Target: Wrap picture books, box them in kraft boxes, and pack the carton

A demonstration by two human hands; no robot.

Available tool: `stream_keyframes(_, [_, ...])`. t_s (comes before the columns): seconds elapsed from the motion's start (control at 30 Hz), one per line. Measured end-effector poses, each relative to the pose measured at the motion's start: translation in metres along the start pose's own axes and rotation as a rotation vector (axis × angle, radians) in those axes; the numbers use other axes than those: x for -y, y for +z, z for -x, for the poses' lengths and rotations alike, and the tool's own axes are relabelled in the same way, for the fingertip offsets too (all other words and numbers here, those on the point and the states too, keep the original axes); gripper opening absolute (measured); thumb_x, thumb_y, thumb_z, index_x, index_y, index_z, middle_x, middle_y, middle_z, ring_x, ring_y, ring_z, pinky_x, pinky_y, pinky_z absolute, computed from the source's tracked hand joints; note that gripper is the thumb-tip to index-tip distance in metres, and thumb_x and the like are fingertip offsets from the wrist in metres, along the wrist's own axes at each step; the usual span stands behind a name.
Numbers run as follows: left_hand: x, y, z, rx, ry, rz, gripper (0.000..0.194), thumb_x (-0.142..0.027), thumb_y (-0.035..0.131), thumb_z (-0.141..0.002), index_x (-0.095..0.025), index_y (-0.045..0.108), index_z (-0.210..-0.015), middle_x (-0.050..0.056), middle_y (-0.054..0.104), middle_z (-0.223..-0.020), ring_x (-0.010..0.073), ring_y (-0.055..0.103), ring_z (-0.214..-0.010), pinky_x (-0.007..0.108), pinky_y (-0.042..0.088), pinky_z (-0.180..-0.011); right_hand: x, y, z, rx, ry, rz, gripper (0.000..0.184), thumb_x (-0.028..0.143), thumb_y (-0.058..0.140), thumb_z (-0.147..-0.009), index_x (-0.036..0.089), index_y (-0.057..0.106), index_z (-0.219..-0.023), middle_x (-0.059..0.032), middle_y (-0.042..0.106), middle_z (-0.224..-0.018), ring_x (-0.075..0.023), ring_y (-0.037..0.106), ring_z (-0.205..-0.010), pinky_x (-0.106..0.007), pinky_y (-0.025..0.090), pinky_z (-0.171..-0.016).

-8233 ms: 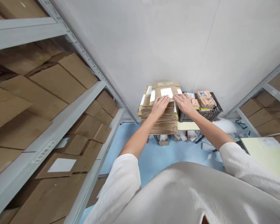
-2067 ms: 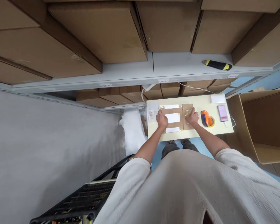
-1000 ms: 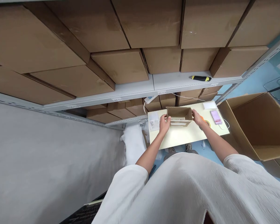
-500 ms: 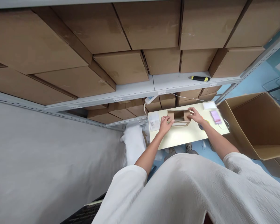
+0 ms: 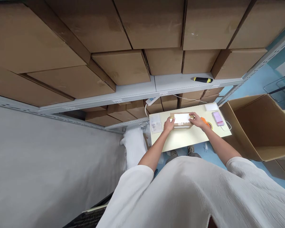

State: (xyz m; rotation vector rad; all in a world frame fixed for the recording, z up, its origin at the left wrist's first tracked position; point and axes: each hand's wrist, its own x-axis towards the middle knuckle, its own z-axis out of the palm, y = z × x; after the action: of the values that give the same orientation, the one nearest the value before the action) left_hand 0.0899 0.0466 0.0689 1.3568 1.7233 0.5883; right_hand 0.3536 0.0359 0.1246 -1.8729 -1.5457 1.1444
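Observation:
A small cardboard box (image 5: 182,126) is between my two hands over the pale tabletop (image 5: 178,141). Its upper side bears a white patch with dark print at the lower edge, probably a label. My left hand (image 5: 169,124) grips the box's left end, thumb on top. At the right end, my right hand (image 5: 196,120) holds it with the fingers curled over the edge. Beside my right wrist lies an orange tape dispenser (image 5: 205,121) with a roll of tape, partly covered by the forearm.
Clear plastic bags (image 5: 156,123) lie at the table's left. A white block (image 5: 212,107) and a pink phone-like item (image 5: 218,118) lie right. A big open carton (image 5: 242,126) stands beside the table. A black-yellow utility knife (image 5: 201,79) rests on the shelf (image 5: 175,83) of boxes.
The small box showed an open top and its inside earlier; now a white-patched side faces up. Both hands have shifted their grip on its ends, and the orange dispenser shows more.

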Motion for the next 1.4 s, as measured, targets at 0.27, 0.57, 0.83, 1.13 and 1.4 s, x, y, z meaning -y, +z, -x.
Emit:
stream_keyframes(0.27, [0.0,0.002,-0.002,0.028,0.0,0.031,0.062,-0.065,0.063,-0.106,-0.032,0.061,-0.158,0.009,0.078,-0.146,0.0313,0.07,-0.139,0.043,0.052,-0.116,0.0,0.007,-0.007,-0.081,-0.064,0.067,0.055,0.023,0.058,-0.082,0.027,0.06,-0.137,-0.0073,0.063,-0.156,-0.0271,0.061,-0.134,-0.045,0.054,-0.114])
stream_keyframes(0.57, [0.023,0.01,0.007,0.124,-0.091,-0.009,0.063,-0.068,0.067,-0.102,-0.027,0.066,-0.15,0.013,0.078,-0.144,0.0347,0.071,-0.137,0.043,0.053,-0.113,-0.036,0.016,-0.01,0.027,-0.01,0.003,0.045,0.024,0.06,-0.077,0.025,0.062,-0.122,-0.0079,0.07,-0.143,-0.0257,0.065,-0.122,-0.043,0.054,-0.112])
stream_keyframes(0.83, [0.036,0.022,0.008,0.146,-0.115,-0.075,0.049,-0.051,0.053,-0.113,-0.024,0.06,-0.153,0.015,0.075,-0.149,0.0329,0.07,-0.137,0.039,0.054,-0.107,-0.073,0.042,-0.028,-0.008,-0.098,-0.092,0.047,0.039,0.066,-0.085,0.029,0.059,-0.13,-0.0107,0.069,-0.14,-0.033,0.065,-0.126,-0.054,0.055,-0.115])
stream_keyframes(1.13, [0.036,0.031,0.023,-0.098,0.3,-0.331,0.056,-0.034,0.055,-0.111,-0.019,0.05,-0.165,0.021,0.052,-0.171,0.0357,0.05,-0.159,0.052,0.043,-0.128,-0.086,0.047,-0.033,-0.005,-0.1,-0.072,0.048,0.044,0.063,-0.089,0.029,0.053,-0.134,-0.0127,0.065,-0.146,-0.0347,0.063,-0.132,-0.056,0.052,-0.118])
stream_keyframes(1.4, [0.033,0.04,0.039,0.065,0.61,-0.572,0.05,-0.032,0.052,-0.112,-0.021,0.062,-0.159,0.018,0.058,-0.168,0.0377,0.05,-0.157,0.057,0.036,-0.133,-0.083,0.044,-0.028,-0.062,-0.17,-0.015,0.049,0.044,0.061,-0.094,0.025,0.059,-0.138,-0.0159,0.063,-0.151,-0.0335,0.059,-0.14,-0.054,0.049,-0.122])
